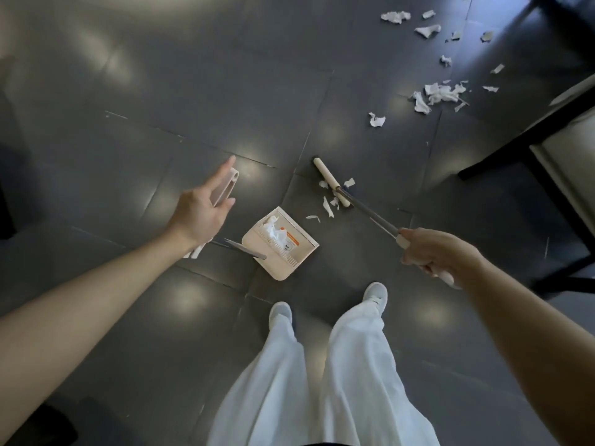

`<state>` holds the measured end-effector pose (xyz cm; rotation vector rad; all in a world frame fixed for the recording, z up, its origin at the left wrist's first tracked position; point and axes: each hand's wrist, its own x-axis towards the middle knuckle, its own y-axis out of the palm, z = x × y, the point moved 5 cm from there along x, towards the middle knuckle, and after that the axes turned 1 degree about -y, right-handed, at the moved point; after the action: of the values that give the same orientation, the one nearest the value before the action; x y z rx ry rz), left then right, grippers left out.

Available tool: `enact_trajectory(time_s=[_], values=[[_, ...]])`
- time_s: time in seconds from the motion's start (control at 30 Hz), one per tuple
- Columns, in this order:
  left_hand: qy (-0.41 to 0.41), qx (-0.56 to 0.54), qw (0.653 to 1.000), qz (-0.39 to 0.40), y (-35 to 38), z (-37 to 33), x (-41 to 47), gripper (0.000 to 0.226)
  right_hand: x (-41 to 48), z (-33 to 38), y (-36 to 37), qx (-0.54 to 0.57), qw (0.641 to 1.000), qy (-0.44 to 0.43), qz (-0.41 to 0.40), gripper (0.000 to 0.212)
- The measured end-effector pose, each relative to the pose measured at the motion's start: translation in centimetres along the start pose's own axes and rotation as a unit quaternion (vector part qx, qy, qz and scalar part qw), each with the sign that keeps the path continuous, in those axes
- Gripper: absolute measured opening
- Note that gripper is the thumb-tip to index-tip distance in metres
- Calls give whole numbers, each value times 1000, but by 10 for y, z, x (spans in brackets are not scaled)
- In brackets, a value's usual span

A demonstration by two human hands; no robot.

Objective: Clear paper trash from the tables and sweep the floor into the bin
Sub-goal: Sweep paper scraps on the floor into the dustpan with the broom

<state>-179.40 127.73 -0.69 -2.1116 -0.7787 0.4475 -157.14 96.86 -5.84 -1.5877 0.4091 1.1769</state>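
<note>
A beige dustpan [291,257] stands on the dark tiled floor in front of my feet, with crumpled white paper [273,231] inside it. Its long handle rises to a beige grip [229,185], and my left hand [201,210] lies against that grip with straight fingers. My right hand [431,252] grips the broom handle, whose pale broom head [328,178] rests on the floor just beyond the dustpan. A few small paper scraps [328,206] lie between the broom head and the dustpan. Several larger torn paper pieces [439,93] are scattered farther away at the upper right.
Black furniture legs and a pale seat or table edge [528,146] stand at the right, close to the scattered paper. More dark furniture [560,8] sits at the top right. My white shoes [375,294] stand just behind the dustpan.
</note>
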Motion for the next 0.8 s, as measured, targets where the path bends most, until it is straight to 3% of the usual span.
enact_trajectory(time_s=[0.23,0.37,0.53,0.8], values=[[-4,-14,1000,16,2,13,14,68,-44,59,43,-18,999,1,31,57],[32,-17,999,20,7,0,41,68,-69,86,60,47,996,-19,68,61],[42,10,999,9,3,4,66,67,-90,76,35,131,989,-19,72,65],[44,-41,998,-30,-3,-14,134,68,-82,40,-55,162,987,-13,-6,70]])
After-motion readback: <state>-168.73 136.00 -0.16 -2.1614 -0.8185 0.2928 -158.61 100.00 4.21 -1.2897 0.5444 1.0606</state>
